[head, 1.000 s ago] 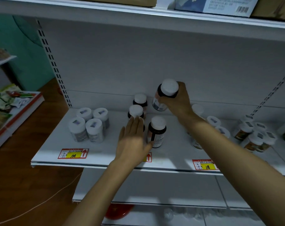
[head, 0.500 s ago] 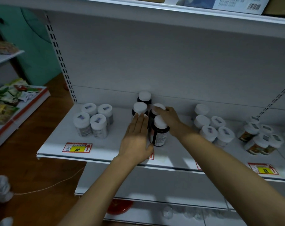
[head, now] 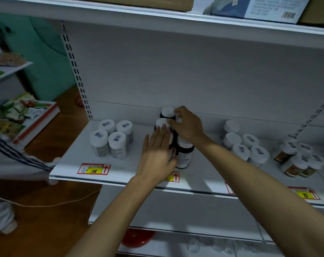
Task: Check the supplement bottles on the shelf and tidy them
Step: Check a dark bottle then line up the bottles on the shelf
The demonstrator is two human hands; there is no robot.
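Since 0.5 s ago, right hand (head: 188, 125) has shifted rearward, fingertips now resting on white caps of the dark supplement bottles (head: 184, 154) at mid-shelf (head: 120, 171), gripping nothing. Left hand (head: 157, 154) lies flat, open, against cluster's left side. Bottles: rigid, light, smooth; hold by body below cap.

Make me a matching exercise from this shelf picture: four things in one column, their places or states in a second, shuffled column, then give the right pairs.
Things
1. left hand
2. right hand
3. four grey bottles
4. yellow 108 price tag

Places or states
A. stuck on the shelf's front edge, at its left end
B. flat and open against the left side of the dark bottles
C. standing in a square cluster, left of both hands
D. fingers curled over the white caps at the back of the dark group

Pairs: 1-B, 2-D, 3-C, 4-A
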